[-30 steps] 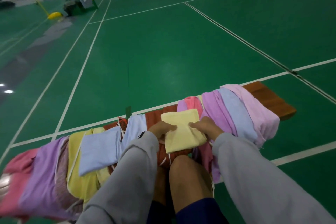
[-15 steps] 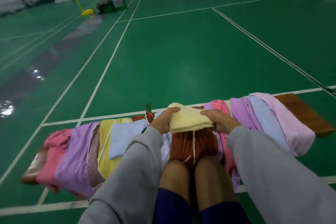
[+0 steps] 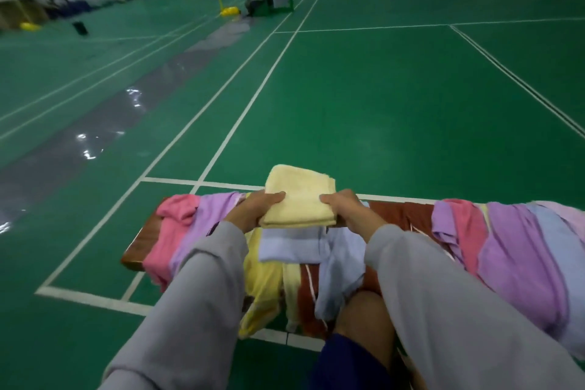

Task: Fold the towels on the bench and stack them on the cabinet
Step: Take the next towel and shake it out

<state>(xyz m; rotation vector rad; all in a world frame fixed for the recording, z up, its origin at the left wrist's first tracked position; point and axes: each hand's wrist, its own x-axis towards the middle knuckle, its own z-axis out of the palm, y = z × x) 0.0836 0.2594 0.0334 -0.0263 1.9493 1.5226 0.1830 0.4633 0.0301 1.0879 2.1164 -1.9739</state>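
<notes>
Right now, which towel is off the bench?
The folded pale yellow towel, held between left hand and right hand; all other towels lie draped on the bench.

1. One bench point(image 3: 138, 241).
2. Two hands: left hand point(image 3: 253, 212), right hand point(image 3: 345, 210).
3. Two folded towels: yellow towel point(image 3: 300, 196), pale blue towel point(image 3: 291, 245).
4. Loose towels point(image 3: 519, 250): roughly ten; the exact count is unclear.

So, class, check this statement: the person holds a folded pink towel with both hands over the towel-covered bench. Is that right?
Not quite. The folded towel is pale yellow, not pink, as the head view shows. The rest stands: the left hand and the right hand both hold it over the towel-covered bench.
</notes>
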